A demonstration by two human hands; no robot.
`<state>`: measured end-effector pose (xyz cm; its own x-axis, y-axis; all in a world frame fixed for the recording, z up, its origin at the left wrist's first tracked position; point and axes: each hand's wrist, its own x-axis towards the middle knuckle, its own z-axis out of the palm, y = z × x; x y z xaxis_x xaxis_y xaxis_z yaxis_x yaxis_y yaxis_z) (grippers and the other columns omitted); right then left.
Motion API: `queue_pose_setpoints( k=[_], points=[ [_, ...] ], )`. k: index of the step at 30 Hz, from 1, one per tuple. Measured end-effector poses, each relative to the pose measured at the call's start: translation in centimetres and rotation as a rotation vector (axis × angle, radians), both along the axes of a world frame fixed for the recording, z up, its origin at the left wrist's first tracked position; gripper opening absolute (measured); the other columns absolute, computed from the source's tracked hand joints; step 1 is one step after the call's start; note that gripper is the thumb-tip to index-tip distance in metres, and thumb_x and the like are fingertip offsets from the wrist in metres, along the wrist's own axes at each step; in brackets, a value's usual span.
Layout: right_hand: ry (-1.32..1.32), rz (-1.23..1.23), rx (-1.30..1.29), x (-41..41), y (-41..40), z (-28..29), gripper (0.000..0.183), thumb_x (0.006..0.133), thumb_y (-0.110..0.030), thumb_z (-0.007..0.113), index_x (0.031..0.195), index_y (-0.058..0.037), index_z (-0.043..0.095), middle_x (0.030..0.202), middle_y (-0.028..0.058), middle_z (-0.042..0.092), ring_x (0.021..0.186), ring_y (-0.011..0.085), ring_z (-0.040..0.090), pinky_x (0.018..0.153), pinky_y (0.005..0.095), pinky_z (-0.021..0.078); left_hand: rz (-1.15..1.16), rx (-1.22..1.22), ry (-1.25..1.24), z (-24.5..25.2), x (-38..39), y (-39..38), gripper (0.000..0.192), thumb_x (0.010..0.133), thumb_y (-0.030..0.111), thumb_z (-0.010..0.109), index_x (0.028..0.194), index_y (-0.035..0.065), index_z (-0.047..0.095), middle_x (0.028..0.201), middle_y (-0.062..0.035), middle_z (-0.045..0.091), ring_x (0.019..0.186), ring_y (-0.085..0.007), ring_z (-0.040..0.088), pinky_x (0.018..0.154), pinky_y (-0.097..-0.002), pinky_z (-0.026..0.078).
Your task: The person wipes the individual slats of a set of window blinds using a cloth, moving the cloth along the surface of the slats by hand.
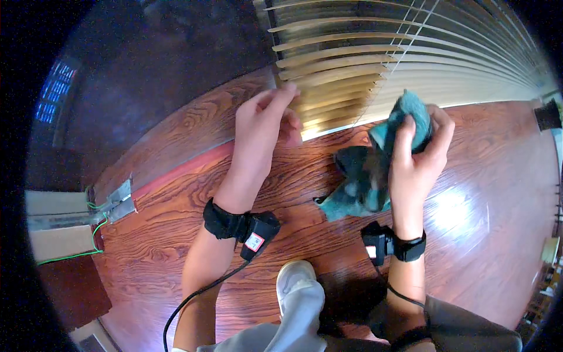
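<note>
My right hand (420,152) grips a bunched cloth (411,110), teal-green with dark patches. The rest of the cloth hangs below and to the left of that hand. My left hand (268,119) is raised beside the left part of the venetian blind (334,83), its fingers curled and slightly blurred, with no held object visible. Whether its fingertips touch the slats cannot be told. Thin cords run up across the slats between the hands. Each wrist wears a black strap with a small black device and a cable.
Wood-grain floor (184,246) lies under me, with my shoe (297,281) on it. A dark glossy panel (176,53) rises at the upper left. Metal channel pieces (121,204) and a thin green wire (70,256) are at the left. A dark pot-like object (547,115) stands far right.
</note>
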<state>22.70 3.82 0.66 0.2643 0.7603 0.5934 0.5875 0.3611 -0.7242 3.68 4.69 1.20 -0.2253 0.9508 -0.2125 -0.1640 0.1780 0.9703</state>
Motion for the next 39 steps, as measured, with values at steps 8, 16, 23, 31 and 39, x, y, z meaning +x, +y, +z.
queue_pose_setpoints(
  k=[8,16,23,31,39],
  points=[
    [-0.487,-0.011,0.197,0.1,3.6,0.3,0.033,0.07,-0.006,0.068,0.101,-0.0106,0.059,0.09,0.0078,0.055,0.081,0.0268,0.056,0.065,0.0362,0.0486,0.025,-0.033,-0.266,-2.4,0.2,-0.8,0.025,0.088,0.021,0.059,0.1,-0.0008,0.058,0.054,-0.0007,0.048,0.038,-0.011,0.042,0.036,-0.0234,0.028],
    [-0.556,-0.066,0.064,-2.0,3.5,-0.7,0.029,0.074,-0.017,0.067,0.101,-0.0099,0.061,0.092,0.0109,0.052,0.083,0.0268,0.056,0.062,0.0354,0.05,0.008,0.001,-0.252,-4.2,1.4,-2.0,0.017,0.088,0.019,0.059,0.094,0.0027,0.058,0.047,0.0013,0.042,0.034,-0.0093,0.035,0.033,-0.0232,0.025],
    [-0.595,-0.077,0.094,-2.2,3.8,-0.1,0.035,0.073,-0.012,0.065,0.107,-0.0085,0.059,0.095,0.0139,0.05,0.087,0.0304,0.053,0.068,0.0378,0.0485,0.021,-0.008,-0.262,-4.6,1.6,-3.0,0.017,0.088,0.019,0.059,0.092,0.003,0.059,0.047,0.0015,0.042,0.034,-0.0091,0.036,0.032,-0.0236,0.024],
    [-0.774,0.278,-0.003,-3.9,1.7,-0.8,0.046,0.069,-0.005,0.065,0.113,-0.013,0.058,0.093,0.0128,0.049,0.077,0.0279,0.056,0.06,0.0364,0.0497,0.114,-0.088,-0.25,-5.8,0.5,-3.1,0.022,0.088,0.019,0.06,0.097,-0.0011,0.061,0.049,-0.0006,0.047,0.037,-0.0094,0.042,0.034,-0.0232,0.031],
    [-0.775,-0.051,0.024,-2.3,3.8,1.5,0.023,0.079,-0.018,0.061,0.099,-0.0061,0.059,0.093,0.0142,0.049,0.077,0.0313,0.058,0.058,0.039,0.0506,0.068,-0.029,-0.277,-5.6,1.8,-4.2,0.023,0.088,0.019,0.06,0.098,-0.0016,0.061,0.048,-0.001,0.047,0.035,-0.0092,0.041,0.034,-0.0237,0.033]
  ],
)
